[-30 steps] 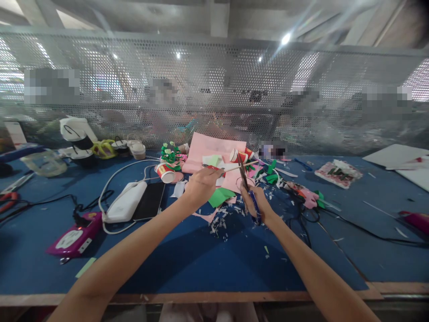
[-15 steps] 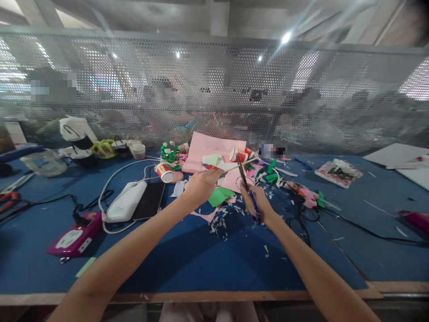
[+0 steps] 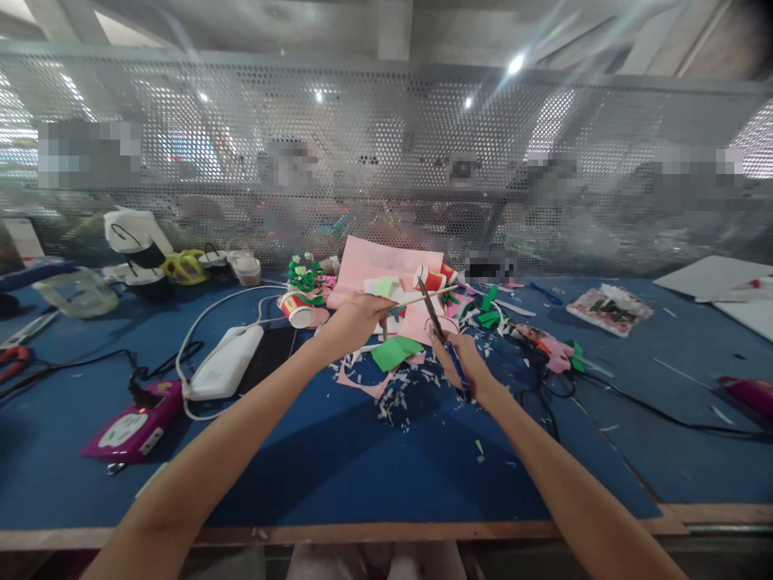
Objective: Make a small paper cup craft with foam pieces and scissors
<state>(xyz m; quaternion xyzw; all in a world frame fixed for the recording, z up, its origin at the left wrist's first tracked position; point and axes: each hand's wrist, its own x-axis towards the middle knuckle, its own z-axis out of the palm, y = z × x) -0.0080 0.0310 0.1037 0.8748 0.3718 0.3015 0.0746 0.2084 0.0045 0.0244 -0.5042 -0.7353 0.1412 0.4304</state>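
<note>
My left hand [image 3: 357,321] is closed on a thin tan stick [image 3: 426,298], which points right across the paper pile. Something small and red shows beside its fingers, with a greyish-green strip hanging under them. My right hand [image 3: 457,362] grips scissors [image 3: 456,366] with blue handles, their dark blades [image 3: 430,304] angled up and left across the stick. Whether the blades touch it I cannot tell. Beneath both hands lie a green paper piece [image 3: 395,352], pink paper [image 3: 386,262] and white paper snippets [image 3: 402,400]. Red-and-white paper cups [image 3: 428,279] stand just behind the scissors.
On the left are a white power bank [image 3: 226,362], a black phone [image 3: 269,360], a purple power strip [image 3: 136,423] and orange-handled scissors [image 3: 24,338]. A green paper plant [image 3: 306,275] stands behind. Black cables [image 3: 652,415] cross the right side. A perforated metal screen [image 3: 386,161] closes the back.
My left hand has shifted slightly left and turned, bringing the strip below its fingers into view. The scissor tips have moved a little left across the stick.
</note>
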